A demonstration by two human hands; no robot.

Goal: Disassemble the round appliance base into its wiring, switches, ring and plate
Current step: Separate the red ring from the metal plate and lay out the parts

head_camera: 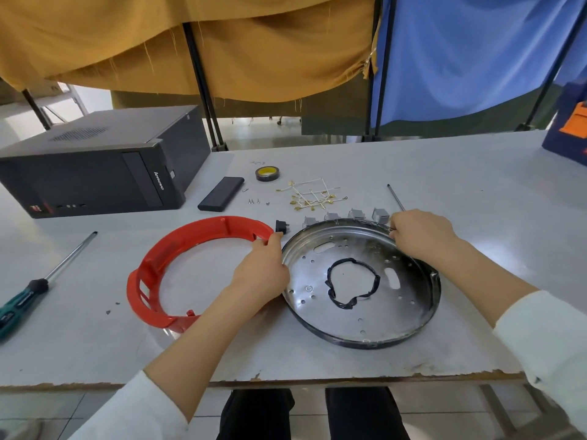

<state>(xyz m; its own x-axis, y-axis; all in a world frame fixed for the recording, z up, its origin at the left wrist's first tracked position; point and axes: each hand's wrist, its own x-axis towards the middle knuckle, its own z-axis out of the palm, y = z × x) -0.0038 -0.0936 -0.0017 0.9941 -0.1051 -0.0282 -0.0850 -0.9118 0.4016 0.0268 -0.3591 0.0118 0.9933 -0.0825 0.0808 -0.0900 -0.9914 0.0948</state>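
While the left hand (260, 274) grips the plate (359, 312) rim beside the red ring (203, 230), the right hand (419, 236) pinches its far rim; better lift evenly, avoiding sharp edges.

A white desk (444, 173) with a chipped, worn front edge fills the middle. Behind it hang two cloths on black stands (203, 90): an ochre cloth (222, 42) on the left and a blue cloth (476, 52) on the right, their lower hems clear of the floor. The floor (260, 131) is pale, glossy tile, seen beyond the desk and again below its front edge. The light is soft and even.
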